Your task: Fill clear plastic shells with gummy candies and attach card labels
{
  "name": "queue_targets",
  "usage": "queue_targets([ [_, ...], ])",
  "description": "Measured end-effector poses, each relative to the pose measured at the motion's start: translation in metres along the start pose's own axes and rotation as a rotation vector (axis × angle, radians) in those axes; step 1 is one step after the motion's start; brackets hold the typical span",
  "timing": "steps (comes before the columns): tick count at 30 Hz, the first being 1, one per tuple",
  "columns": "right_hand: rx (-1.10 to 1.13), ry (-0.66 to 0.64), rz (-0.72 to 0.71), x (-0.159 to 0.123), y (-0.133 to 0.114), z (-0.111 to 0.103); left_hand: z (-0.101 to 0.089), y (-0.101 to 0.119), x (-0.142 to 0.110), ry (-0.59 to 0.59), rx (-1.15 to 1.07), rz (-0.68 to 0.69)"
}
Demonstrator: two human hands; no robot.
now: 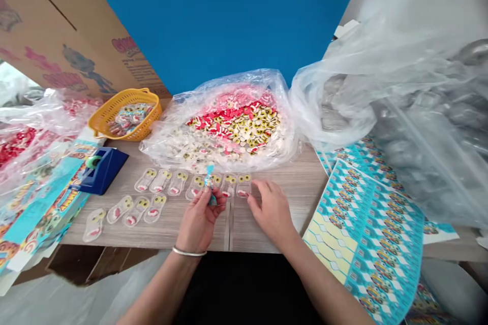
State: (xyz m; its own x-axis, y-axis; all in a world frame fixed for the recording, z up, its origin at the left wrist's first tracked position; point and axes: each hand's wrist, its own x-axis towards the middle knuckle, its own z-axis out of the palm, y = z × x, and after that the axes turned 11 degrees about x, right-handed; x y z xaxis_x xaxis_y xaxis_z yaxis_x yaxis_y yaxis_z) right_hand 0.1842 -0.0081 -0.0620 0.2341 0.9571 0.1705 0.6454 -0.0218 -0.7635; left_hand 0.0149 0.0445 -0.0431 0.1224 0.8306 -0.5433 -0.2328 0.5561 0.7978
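My left hand (pixel 202 216) is closed, with a small blue printed label (pixel 209 176) pinched upright between thumb and fingers. My right hand (pixel 271 208) lies low over the table, thumb and fingers apart. Its fingertips are beside the right end of a row of clear plastic blister shells (pixel 244 186), perhaps touching the last one. Each shell shows two yellow eye pieces and a red-and-white mouth piece. A nearer, shorter row of filled shells (pixel 131 210) lies to the left. My left hand partly hides the middle of the back row.
An open clear bag (pixel 244 122) of loose eye and mouth pieces lies behind the rows. To the left stand a yellow basket (pixel 99 121) with packed pieces and a blue tape dispenser (pixel 109 170). Printed label sheets (pixel 366 233) and large plastic bags (pixel 343 106) crowd the right.
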Motion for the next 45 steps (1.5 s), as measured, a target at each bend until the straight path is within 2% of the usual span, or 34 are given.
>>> queue_targets([
  [2,-0.143,-0.024,0.092,0.015,0.005,0.013,-0.017,0.009,0.003,0.047,0.039,0.061],
  [5,-0.238,-0.070,0.080,0.023,0.011,0.024,-0.032,0.012,0.003,0.067,0.066,0.097],
  [10,-0.251,-0.125,0.087,-0.004,0.010,0.023,-0.033,0.002,0.003,0.016,0.133,0.060],
  [14,-0.118,-0.119,0.111,-0.031,0.013,0.010,-0.020,-0.006,-0.001,-0.197,0.312,-0.020],
  [17,0.072,0.038,0.119,-0.039,0.014,-0.009,-0.010,-0.008,-0.006,-0.440,0.526,-0.086],
  [19,0.129,0.109,0.073,-0.039,0.012,-0.024,-0.006,-0.007,-0.009,-0.594,0.714,-0.105],
  [20,0.137,0.085,0.034,-0.039,0.011,-0.030,-0.005,-0.006,-0.010,-0.656,0.810,-0.096],
  [22,0.144,-0.057,-0.029,-0.039,0.007,-0.038,-0.002,-0.004,-0.013,-0.742,0.970,-0.046],
  [24,0.175,-0.191,-0.014,-0.042,0.004,-0.038,-0.001,-0.002,-0.014,-0.785,1.062,0.031],
  [27,0.259,-0.214,0.139,-0.049,0.006,-0.027,-0.002,0.000,-0.013,-0.760,1.146,0.164],
  [32,0.396,-0.158,0.344,-0.048,0.013,-0.008,-0.003,0.004,0.002,-0.479,1.265,0.331],
  [34,0.373,-0.132,0.380,-0.042,0.015,-0.004,0.000,0.005,0.010,-0.435,1.309,0.370],
  [39,0.216,-0.098,0.394,-0.028,0.019,0.001,0.009,0.002,0.026,-0.426,1.428,0.472],
  [45,-0.023,-0.150,0.295,-0.023,0.020,0.011,0.013,-0.013,0.030,-0.361,1.613,0.463],
])
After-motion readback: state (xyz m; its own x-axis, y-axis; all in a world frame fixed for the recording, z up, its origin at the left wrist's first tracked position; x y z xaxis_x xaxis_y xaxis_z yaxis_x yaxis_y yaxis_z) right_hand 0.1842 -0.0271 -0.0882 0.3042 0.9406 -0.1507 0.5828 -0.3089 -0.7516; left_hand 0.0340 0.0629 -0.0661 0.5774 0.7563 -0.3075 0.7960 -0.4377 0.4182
